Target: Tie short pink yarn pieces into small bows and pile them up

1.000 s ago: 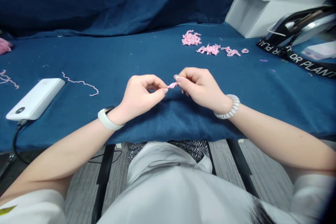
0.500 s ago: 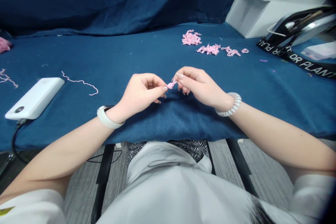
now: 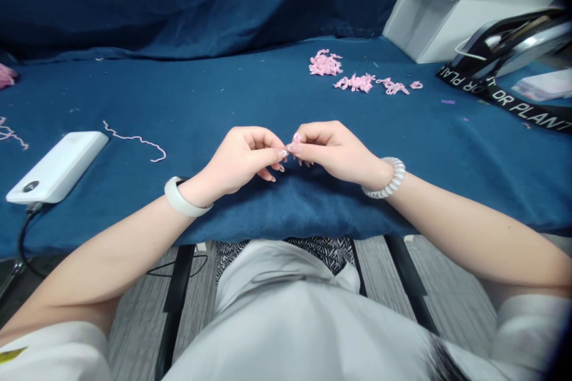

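Above the front part of the blue cloth, my left hand and my right hand meet fingertip to fingertip. Both are closed in a pinch on a small piece of pink yarn. Only a bit of the yarn shows over the right fingertips; fingers cover the rest. Farther back on the cloth lie a heap of small pink yarn pieces, a second cluster, a smaller group and one single loop. A loose pink strand lies left of my left hand.
A white power bank with a black cable lies at the left. Some tangled pink strands and a pink bundle are at the left edge. White boxes and a black strap with lettering stand at the back right.
My right hand has come down and left, closing over most of the pink yarn that showed between the hands. My left hand has barely moved.
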A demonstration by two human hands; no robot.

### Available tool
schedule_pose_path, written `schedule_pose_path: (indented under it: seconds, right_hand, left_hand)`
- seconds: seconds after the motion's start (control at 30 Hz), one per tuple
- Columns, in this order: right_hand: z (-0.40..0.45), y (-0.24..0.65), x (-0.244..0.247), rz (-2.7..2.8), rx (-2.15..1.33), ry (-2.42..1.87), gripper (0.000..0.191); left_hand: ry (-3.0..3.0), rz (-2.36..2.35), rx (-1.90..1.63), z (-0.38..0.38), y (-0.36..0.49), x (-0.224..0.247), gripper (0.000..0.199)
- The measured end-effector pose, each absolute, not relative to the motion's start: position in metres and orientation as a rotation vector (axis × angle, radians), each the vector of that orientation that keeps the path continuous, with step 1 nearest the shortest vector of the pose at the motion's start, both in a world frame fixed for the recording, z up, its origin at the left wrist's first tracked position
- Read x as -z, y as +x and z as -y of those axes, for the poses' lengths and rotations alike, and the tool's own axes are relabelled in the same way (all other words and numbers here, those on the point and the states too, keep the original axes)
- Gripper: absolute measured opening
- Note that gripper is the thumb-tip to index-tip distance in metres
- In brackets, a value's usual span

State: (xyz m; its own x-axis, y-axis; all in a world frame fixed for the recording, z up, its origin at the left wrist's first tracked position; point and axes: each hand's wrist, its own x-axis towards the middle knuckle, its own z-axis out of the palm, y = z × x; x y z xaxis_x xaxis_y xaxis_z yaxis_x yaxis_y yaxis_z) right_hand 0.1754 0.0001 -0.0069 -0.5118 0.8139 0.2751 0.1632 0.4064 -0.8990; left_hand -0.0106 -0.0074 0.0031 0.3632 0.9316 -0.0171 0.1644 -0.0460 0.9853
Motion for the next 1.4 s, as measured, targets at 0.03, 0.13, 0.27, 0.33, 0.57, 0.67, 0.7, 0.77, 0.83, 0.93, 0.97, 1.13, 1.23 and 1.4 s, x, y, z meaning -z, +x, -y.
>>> schedule_pose_path:
  seconds: [0.03, 0.13, 0.27, 0.33, 0.57, 0.67, 0.7, 0.77, 0.83, 0.93, 0.97, 1.13, 1.23, 1.4]
  right_hand:
    - [-0.001, 0.175, 0.007, 1.886, -1.191, -0.81, 0.024]
    - [-0.002, 0.175, 0.009, 1.803, -1.353, -0.776, 0.023]
    - [-0.004, 0.178, 0.008, 1.843, -1.391, -0.784, 0.027]
    - [-0.004, 0.18, 0.007, 1.858, -1.396, -0.814, 0.028]
    - [-0.003, 0.175, 0.006, 1.873, -1.276, -0.928, 0.038]
    - [-0.003, 0.172, 0.006, 1.81, -1.315, -0.919, 0.04]
    - [-0.004, 0.172, 0.007, 1.773, -1.345, -0.908, 0.041]
    - [-0.005, 0.172, 0.007, 1.705, -1.399, -0.885, 0.043]
    - [-0.007, 0.173, 0.008, 1.668, -1.421, -0.882, 0.045]
    - [-0.008, 0.175, 0.009, 1.691, -1.397, -0.914, 0.047]
    - [-0.008, 0.176, 0.009, 1.709, -1.384, -0.93, 0.047]
    - [-0.008, 0.179, 0.008, 1.79, -1.318, -0.995, 0.049]
    - [-0.01, 0.179, 0.009, 1.788, -1.328, -1.012, 0.051]
    - [-0.014, 0.179, 0.013, 1.713, -1.372, -0.98, 0.058]
  left_hand:
    - [1.487, -1.029, -0.848, 0.007, -0.011, -0.003, 0.012]
    - [1.459, -1.007, -0.829, 0.007, -0.012, -0.003, 0.012]
    - [1.397, -0.992, -0.814, 0.006, -0.013, -0.003, 0.012]
    - [1.371, -0.998, -0.822, 0.006, -0.013, -0.003, 0.012]
    - [1.389, -1.047, -0.824, 0.007, -0.009, -0.002, 0.015]
    - [1.359, -1.013, -0.819, 0.007, -0.01, 0.0, 0.016]
    - [1.338, -0.997, -0.827, 0.006, -0.01, 0.0, 0.015]
    - [1.295, -0.969, -0.856, 0.005, -0.012, 0.001, 0.013]
    - [1.279, -0.959, -0.882, 0.004, -0.013, 0.003, 0.015]
    - [1.315, -0.955, -0.881, 0.003, -0.013, 0.005, 0.017]
    - [1.333, -0.952, -0.88, 0.003, -0.013, 0.006, 0.016]
    - [1.413, -0.978, -0.913, 0.004, -0.008, 0.009, 0.023]
    - [1.424, -1.006, -0.903, 0.004, -0.007, 0.009, 0.025]
    - [1.418, -1.031, -0.919, 0.004, -0.008, 0.008, 0.022]
